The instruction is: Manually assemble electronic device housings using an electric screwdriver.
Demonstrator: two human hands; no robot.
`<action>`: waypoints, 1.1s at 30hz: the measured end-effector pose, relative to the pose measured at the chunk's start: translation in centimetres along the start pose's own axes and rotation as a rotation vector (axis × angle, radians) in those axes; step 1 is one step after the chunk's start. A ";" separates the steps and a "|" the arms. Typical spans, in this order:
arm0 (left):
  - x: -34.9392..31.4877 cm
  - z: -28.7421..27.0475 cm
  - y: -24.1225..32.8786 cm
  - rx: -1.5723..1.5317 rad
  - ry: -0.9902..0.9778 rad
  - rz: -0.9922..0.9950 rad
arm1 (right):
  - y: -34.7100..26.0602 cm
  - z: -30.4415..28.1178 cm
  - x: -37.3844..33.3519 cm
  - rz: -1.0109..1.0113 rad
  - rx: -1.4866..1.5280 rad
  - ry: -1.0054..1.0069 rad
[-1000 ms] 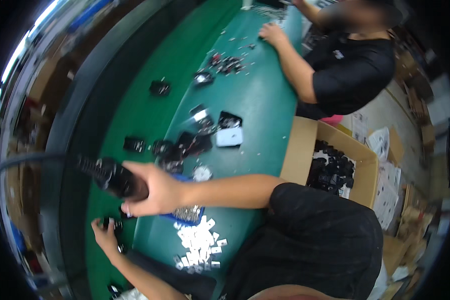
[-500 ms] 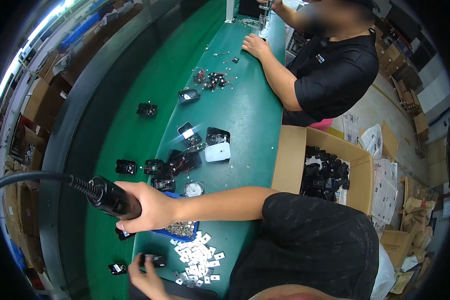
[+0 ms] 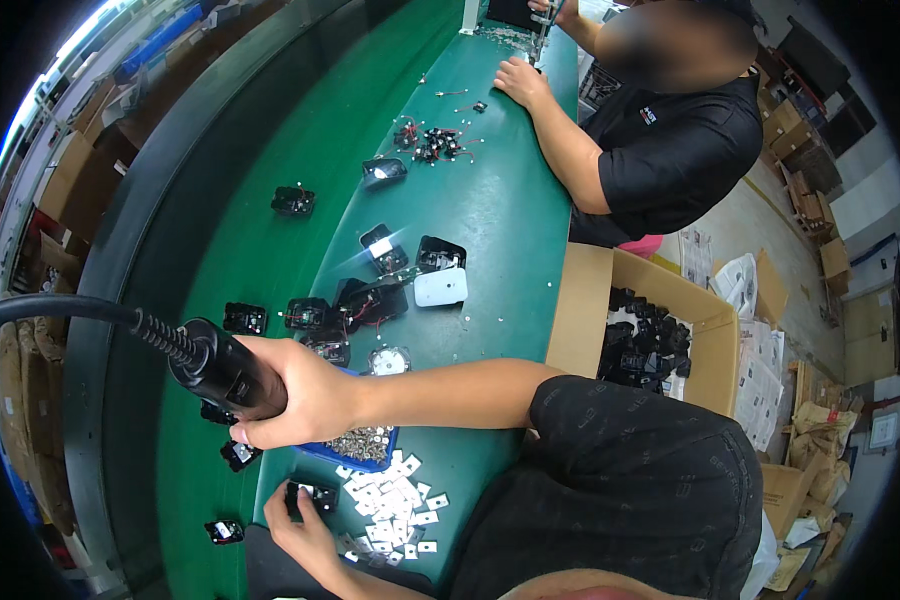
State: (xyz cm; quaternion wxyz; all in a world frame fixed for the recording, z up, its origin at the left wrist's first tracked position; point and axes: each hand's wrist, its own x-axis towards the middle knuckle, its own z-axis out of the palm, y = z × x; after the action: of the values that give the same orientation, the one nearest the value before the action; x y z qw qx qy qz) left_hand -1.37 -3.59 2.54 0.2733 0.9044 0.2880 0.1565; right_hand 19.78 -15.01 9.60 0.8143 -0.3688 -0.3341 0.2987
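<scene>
My right hand (image 3: 305, 395) is wrapped around a black corded electric screwdriver (image 3: 215, 375), held above the blue tray (image 3: 370, 464) and the bench edge. At the lower left, my left hand (image 3: 305, 530) has its thumb and fingers on a small black plastic housing (image 3: 320, 497) lying on the bench; part of the housing is hidden by the fingers. White rectangular plates with holes (image 3: 395, 505) lie in a loose pile beside it. Small metal parts (image 3: 362, 443) fill the blue tray, which is partly covered by my right forearm. The screwdriver's tip is hidden.
Black housings with wires (image 3: 375, 300), a white cover (image 3: 440, 287) and a round clear part (image 3: 388, 360) lie farther up the bench. More housings sit on the green belt (image 3: 293, 200). A co-worker (image 3: 670, 150) works at the far end; a cardboard box (image 3: 715, 350) holds black parts.
My left hand has moved up and closed its fingers on the black housing. The screwdriver in my right hand has shifted slightly up and left. The whole view has shifted a little.
</scene>
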 end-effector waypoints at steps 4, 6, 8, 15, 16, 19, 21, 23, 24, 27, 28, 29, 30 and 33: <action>0.3 -0.1 -0.2 -0.025 -0.018 0.002 | -0.1 0.2 0.1 0.005 -0.021 -0.005; 0.2 -0.2 -0.1 -0.050 -0.016 0.004 | -0.2 0.2 0.2 0.050 -0.014 -0.012; 0.3 -0.5 0.1 -0.117 0.138 0.003 | -0.5 0.5 0.2 0.044 0.017 -0.011; 1.5 2.1 6.9 0.004 0.059 0.406 | -2.6 1.0 -0.4 0.021 0.095 -0.026; 1.6 2.6 7.4 0.006 0.058 0.400 | -2.9 1.2 -0.6 0.029 0.140 -0.017; 1.6 3.6 7.9 0.007 0.070 0.399 | -3.6 1.3 -1.0 0.036 0.144 -0.021; 1.5 3.7 7.6 -0.042 0.075 0.362 | -3.8 1.3 -1.1 0.052 0.185 -0.023; 1.4 3.5 7.3 -0.026 0.105 0.319 | -3.1 1.5 -1.0 0.032 0.152 -0.014; 1.6 3.3 7.2 -0.037 0.117 0.346 | -2.7 1.7 -0.7 0.077 0.226 0.011; 1.5 2.7 8.5 -0.121 0.090 0.312 | -4.5 1.2 -1.1 0.118 0.040 0.058; 1.6 2.7 8.6 -0.125 0.086 0.305 | -5.0 1.6 -1.1 0.060 0.095 0.088; 1.6 2.8 8.5 -0.133 0.085 0.297 | -4.8 1.3 -0.9 -0.043 -0.016 0.044; 1.7 3.1 8.5 -0.152 0.095 0.309 | -3.0 -1.5 -1.5 -0.107 -0.063 -0.050; 2.1 3.2 8.6 -0.180 0.098 0.289 | -3.2 -2.8 -0.5 -0.233 -0.184 -0.261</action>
State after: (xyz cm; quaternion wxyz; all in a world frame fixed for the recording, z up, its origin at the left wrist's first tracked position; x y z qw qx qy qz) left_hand 5.46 -9.49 5.29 0.3135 0.8995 0.1526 0.2634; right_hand 22.35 -18.27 10.61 0.7560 -0.3584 -0.5033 0.2158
